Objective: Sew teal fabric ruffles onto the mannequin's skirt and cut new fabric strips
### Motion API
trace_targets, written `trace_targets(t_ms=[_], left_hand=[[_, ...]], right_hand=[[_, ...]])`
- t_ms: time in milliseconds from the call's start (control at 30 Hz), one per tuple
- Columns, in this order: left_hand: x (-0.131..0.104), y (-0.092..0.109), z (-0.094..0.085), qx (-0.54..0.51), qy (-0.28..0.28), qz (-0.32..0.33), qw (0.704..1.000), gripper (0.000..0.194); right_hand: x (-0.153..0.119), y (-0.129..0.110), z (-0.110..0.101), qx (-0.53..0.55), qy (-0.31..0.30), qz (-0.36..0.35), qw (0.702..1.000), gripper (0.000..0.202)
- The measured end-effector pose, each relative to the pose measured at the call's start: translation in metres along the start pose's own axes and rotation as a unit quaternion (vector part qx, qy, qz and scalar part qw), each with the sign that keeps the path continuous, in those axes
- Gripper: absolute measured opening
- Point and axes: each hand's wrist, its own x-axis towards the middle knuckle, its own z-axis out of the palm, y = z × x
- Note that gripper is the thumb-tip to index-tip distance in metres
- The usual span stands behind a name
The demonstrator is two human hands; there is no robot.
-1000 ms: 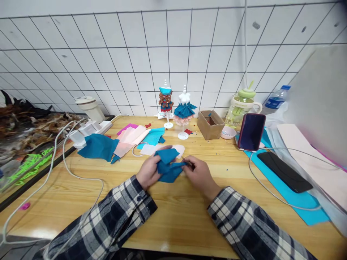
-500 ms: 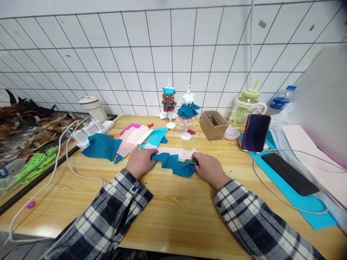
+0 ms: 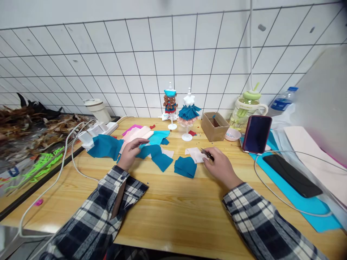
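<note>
My left hand (image 3: 130, 153) hovers over the left end of a teal crepe paper piece (image 3: 162, 159), fingers stretched out with nothing in them. A pale pink strip (image 3: 168, 153) shows behind that piece. My right hand (image 3: 221, 164) is closed on small dark-handled scissors (image 3: 207, 154), whose blades point left over a pale pink paper piece (image 3: 195, 154). Between the hands lies a separate folded teal piece (image 3: 185, 167). Behind stand two small white dress forms, one in a teal and pink ruffled skirt (image 3: 189, 112), the other in a brown and blue outfit (image 3: 170, 103).
More crepe sheets (image 3: 105, 146) lie at left, near a power strip (image 3: 108, 128) and white cables. A cardboard box (image 3: 215, 127), pink dish (image 3: 232, 134), drink jug (image 3: 241, 110) and propped phone (image 3: 256, 134) stand at right. Another black phone (image 3: 292, 175) lies on blue paper.
The paper strip held between both hands now lies in separate pieces on the table. My left hand has let go and moved left; my right hand has shifted right with the scissors.
</note>
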Motion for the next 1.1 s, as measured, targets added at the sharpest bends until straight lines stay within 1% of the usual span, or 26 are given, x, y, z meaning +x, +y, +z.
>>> trace_targets(t_ms=[67,133,200,233,300,367,433,500,567,633,700,767,833,900,967,1033,1067,1100], left_hand=[[0.0,-0.009,-0.002,0.017,0.086,-0.007,0.996,0.039],[-0.002,-0.015,-0.007,0.081,0.178,-0.025,0.98,0.039],[-0.004,-0.019,-0.013,0.143,0.238,-0.043,0.96,0.04],[-0.005,-0.019,-0.016,0.165,0.251,-0.049,0.953,0.04],[-0.004,-0.018,-0.016,0.208,0.239,-0.053,0.947,0.037],[0.0,-0.014,-0.009,0.251,0.192,-0.038,0.948,0.034],[0.009,-0.009,0.005,0.284,0.134,-0.012,0.949,0.037],[0.019,-0.004,0.023,0.32,0.079,-0.004,0.944,0.04],[0.026,0.0,0.039,0.408,0.009,-0.042,0.912,0.045],[0.029,0.002,0.049,0.449,-0.013,-0.071,0.891,0.049],[0.028,0.001,0.051,0.473,-0.011,-0.08,0.877,0.049],[0.026,-0.002,0.049,0.492,-0.014,-0.085,0.866,0.044],[0.023,-0.007,0.045,0.486,-0.016,-0.089,0.869,0.034],[0.021,-0.012,0.042,0.456,-0.01,-0.096,0.884,0.028],[0.021,-0.015,0.041,0.391,0.009,-0.103,0.915,0.029],[0.021,-0.017,0.038,0.315,0.032,-0.106,0.943,0.038],[0.021,-0.016,0.034,0.287,0.048,-0.106,0.951,0.043],[0.021,-0.015,0.029,0.275,0.069,-0.107,0.953,0.047]], right_hand=[[-0.003,-0.004,0.0,-0.003,-0.018,-0.028,0.999,0.021],[-0.006,-0.008,0.001,0.0,-0.043,-0.052,0.998,0.02],[-0.007,-0.011,0.002,0.003,-0.074,-0.076,0.994,0.017],[-0.007,-0.011,0.003,0.005,-0.086,-0.082,0.993,0.016],[-0.007,-0.011,0.006,0.009,-0.092,-0.08,0.992,0.015],[-0.006,-0.009,0.009,0.017,-0.083,-0.07,0.994,0.017],[-0.005,-0.009,0.013,0.024,-0.076,-0.063,0.995,0.018],[-0.003,-0.009,0.015,0.026,-0.071,-0.056,0.996,0.02],[-0.002,-0.011,0.017,0.023,-0.067,-0.048,0.996,0.022],[-0.002,-0.014,0.017,0.016,-0.073,-0.047,0.996,0.021],[-0.002,-0.016,0.016,0.002,-0.098,-0.056,0.994,0.019],[-0.004,-0.018,0.015,-0.023,-0.138,-0.066,0.988,0.018],[-0.005,-0.02,0.014,-0.052,-0.173,-0.07,0.981,0.019],[-0.006,-0.02,0.014,-0.074,-0.186,-0.065,0.978,0.021],[-0.007,-0.019,0.014,-0.089,-0.18,-0.055,0.978,0.023],[-0.007,-0.016,0.014,-0.096,-0.165,-0.038,0.981,0.024],[-0.007,-0.014,0.015,-0.093,-0.155,-0.03,0.983,0.025],[-0.006,-0.013,0.015,-0.086,-0.141,-0.023,0.986,0.026]])
